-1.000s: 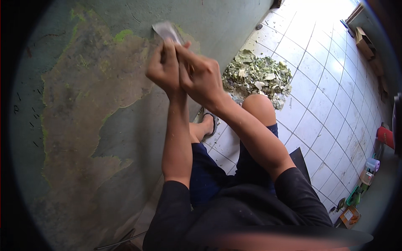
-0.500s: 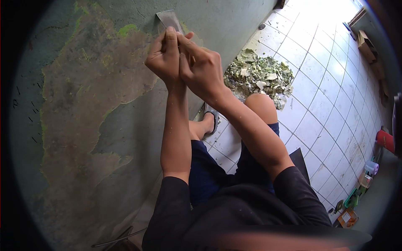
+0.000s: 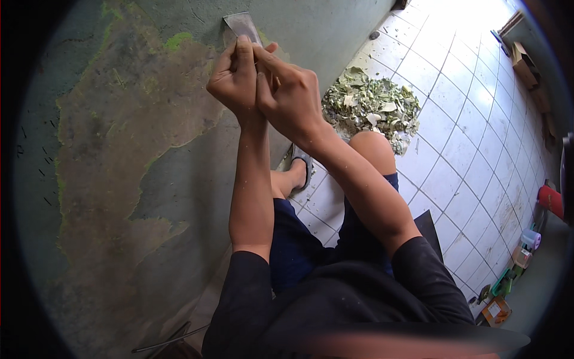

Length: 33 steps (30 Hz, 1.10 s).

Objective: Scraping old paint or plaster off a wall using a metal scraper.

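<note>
A flat metal scraper (image 3: 242, 25) lies with its blade against the painted grey-green wall (image 3: 197, 179). My left hand (image 3: 234, 84) is closed on it, the thumb pressed along the lower end of the blade. Crossing over from the right, my right hand (image 3: 292, 99) is closed round the same tool just below, its index finger reaching toward the blade. The handle is hidden inside my hands. Left of them spreads a bare brownish patch (image 3: 119, 131), where the paint is gone, with ragged yellow-green edges.
A heap of paint flakes (image 3: 373, 105) lies on the white tiled floor (image 3: 460, 137) beside the wall. My knee (image 3: 372, 152) rises just below it. Along the far right stand a red object (image 3: 550, 201), cardboard boxes (image 3: 525, 66) and small containers (image 3: 529, 239).
The blade has shifted very slightly upward along the wall, with both hands keeping the same grip. Otherwise little differs.
</note>
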Tool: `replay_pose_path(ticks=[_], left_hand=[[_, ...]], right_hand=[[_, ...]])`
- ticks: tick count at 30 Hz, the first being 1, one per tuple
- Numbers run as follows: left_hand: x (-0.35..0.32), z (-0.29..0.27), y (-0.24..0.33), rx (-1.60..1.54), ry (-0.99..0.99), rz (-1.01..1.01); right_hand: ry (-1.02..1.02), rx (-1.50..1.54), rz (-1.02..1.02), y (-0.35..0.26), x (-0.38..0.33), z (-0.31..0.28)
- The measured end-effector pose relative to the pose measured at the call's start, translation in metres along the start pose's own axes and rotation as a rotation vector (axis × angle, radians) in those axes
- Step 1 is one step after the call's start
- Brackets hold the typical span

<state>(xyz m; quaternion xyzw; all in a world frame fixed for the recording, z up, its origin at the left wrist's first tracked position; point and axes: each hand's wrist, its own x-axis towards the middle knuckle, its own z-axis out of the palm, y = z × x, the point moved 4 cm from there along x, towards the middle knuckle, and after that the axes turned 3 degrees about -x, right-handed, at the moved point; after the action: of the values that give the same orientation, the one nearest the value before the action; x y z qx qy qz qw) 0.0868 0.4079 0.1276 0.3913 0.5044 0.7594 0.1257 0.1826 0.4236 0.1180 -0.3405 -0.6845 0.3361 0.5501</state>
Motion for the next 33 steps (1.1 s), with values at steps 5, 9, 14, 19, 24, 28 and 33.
replay_pose_path(ticks=[5, 9, 14, 19, 24, 28, 33], left_hand=[[-0.012, -0.009, -0.007, 0.038, 0.060, -0.052], [0.003, 0.001, 0.001, -0.026, 0.003, 0.009], [-0.001, -0.003, -0.002, -0.038, 0.027, 0.000], [0.000, -0.005, 0.000, -0.029, 0.008, 0.035], [0.006, 0.000, -0.001, -0.040, 0.009, -0.003], [-0.003, -0.004, 0.000, -0.017, 0.033, 0.023], [0.009, 0.006, 0.004, -0.127, 0.019, -0.009]], right_hand=[[-0.102, -0.020, 0.043, 0.004, -0.015, -0.003], [-0.010, -0.034, -0.013, 0.001, -0.003, -0.004], [-0.008, 0.023, -0.009, 0.003, -0.007, 0.000], [-0.070, 0.030, 0.026, -0.003, -0.005, -0.003], [-0.013, 0.031, 0.008, 0.003, 0.000, -0.002], [-0.065, 0.025, 0.025, 0.001, -0.009, -0.002], [0.003, 0.008, -0.053, -0.001, 0.006, -0.004]])
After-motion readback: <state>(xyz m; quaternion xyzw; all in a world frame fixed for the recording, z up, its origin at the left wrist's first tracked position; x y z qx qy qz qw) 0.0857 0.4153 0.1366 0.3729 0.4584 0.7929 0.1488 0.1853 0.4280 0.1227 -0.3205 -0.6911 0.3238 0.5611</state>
